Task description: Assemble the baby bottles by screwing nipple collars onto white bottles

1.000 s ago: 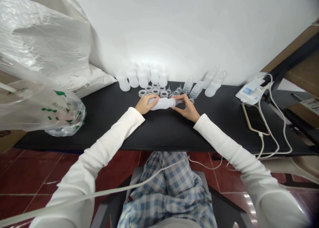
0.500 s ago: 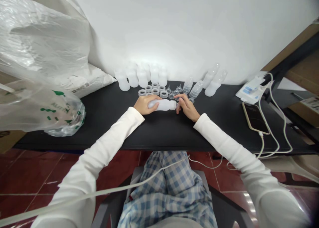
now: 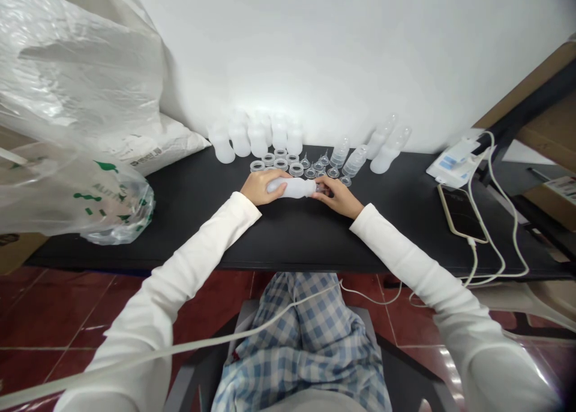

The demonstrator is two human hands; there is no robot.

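Note:
My left hand [image 3: 260,186] is wrapped round a white plastic bottle [image 3: 293,187] that lies sideways just above the black table [image 3: 292,232], neck pointing right. My right hand [image 3: 339,195] is closed at the bottle's neck, pinching a small clear part I cannot make out. Just behind my hands lie several clear rings [image 3: 279,164] and several clear teats [image 3: 315,168]. A row of white bottles [image 3: 256,137] stands along the wall behind them.
Stacks of clear caps [image 3: 353,160] and two capped bottles [image 3: 387,148] stand at the back right. A phone [image 3: 459,213] with white cables and a white packet [image 3: 452,161] lie to the right. Large plastic bags [image 3: 67,136] fill the left end of the table.
My right hand drew back from the bottle's neck, fingers curling, then closed in on the neck again. The bottle stayed in my left hand, shifting only slightly.

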